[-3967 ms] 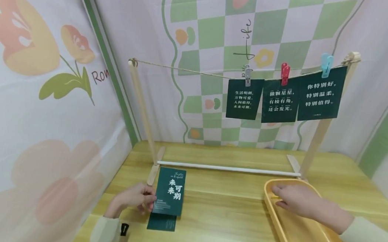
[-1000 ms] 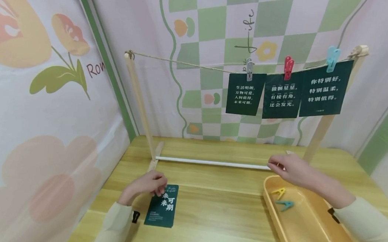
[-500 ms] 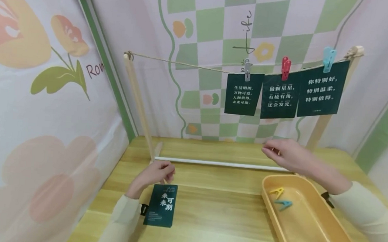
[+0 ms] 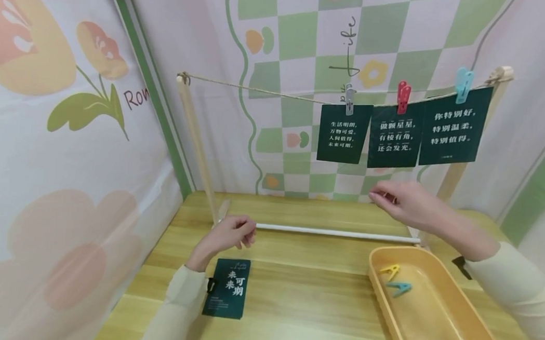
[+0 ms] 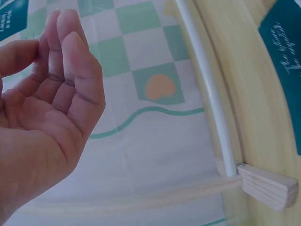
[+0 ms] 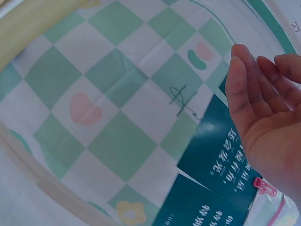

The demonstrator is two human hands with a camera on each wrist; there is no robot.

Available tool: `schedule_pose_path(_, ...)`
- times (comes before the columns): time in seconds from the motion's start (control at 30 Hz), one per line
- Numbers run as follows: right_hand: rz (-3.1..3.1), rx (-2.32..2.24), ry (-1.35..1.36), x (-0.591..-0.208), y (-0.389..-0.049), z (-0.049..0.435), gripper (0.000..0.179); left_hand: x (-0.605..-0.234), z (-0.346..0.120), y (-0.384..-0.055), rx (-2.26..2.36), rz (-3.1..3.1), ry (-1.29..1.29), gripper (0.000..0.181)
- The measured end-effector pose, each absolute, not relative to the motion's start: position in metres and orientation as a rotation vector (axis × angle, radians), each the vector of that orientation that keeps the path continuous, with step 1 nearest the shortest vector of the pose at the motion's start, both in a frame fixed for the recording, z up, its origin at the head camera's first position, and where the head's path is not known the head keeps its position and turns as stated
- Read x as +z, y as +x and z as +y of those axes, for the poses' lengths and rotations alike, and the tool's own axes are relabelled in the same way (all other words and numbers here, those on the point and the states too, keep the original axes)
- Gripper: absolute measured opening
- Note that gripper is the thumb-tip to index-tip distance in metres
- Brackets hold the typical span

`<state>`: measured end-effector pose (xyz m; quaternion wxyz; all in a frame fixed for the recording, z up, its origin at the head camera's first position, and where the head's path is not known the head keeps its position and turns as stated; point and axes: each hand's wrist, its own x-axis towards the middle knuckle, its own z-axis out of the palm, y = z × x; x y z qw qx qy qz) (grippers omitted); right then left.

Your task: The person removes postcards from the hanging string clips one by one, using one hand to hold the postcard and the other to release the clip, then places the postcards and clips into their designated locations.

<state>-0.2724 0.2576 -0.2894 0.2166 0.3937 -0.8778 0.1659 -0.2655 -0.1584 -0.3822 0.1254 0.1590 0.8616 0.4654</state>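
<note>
My left hand (image 4: 228,235) hovers over the table beside the rack's white rod, its fingers loosely bent. In the left wrist view nothing shows between its fingers (image 5: 70,52). Just below it lies a dark green printed card (image 4: 224,297). My right hand (image 4: 408,201) is raised below the hanging cards, fingers relaxed and bent; the right wrist view shows no object in it. Three green cards hang on a string (image 4: 258,91): the left card (image 4: 343,138) under a grey clip (image 4: 349,101), the middle card (image 4: 394,141) under a red clip (image 4: 403,97), the right card (image 4: 453,131) under a light blue clip (image 4: 464,85).
Wooden posts (image 4: 196,144) hold the string, with a white rod (image 4: 334,233) between their feet. A yellow tray (image 4: 387,322) at the right holds a yellow clip (image 4: 390,272) and a blue clip (image 4: 399,288). Printed cloth (image 4: 295,176) stands behind the table.
Four seconds ago my left hand held the green card and my right hand was in the tray. The card now lies on the table; both hands have risen away.
</note>
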Motion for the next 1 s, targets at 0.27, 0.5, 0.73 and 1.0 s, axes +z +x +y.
schedule_pose_path(0.27,-2.389,0.472,1.026,-0.265,-0.275,0.256,0.015,-0.370,-0.147,-0.269,1.409,2.522,0.535,0.033)
schedule_pose_path(0.5,-2.335,0.464,0.947,-0.245,-0.278,0.262,0.015,-0.364,-0.139,-0.272,1.384,2.538,0.581,0.034)
schedule_pose_path(0.73,-2.274,0.489,0.956,-0.223,-0.284,0.260,0.015,-0.359,-0.130,-0.276,1.385,2.515,0.606,0.031)
schedule_pose_path(1.0,-2.251,0.477,0.939,-0.196,-0.286,0.249,0.015,-0.349,-0.117,-0.280,1.396,2.535,0.597,0.030)
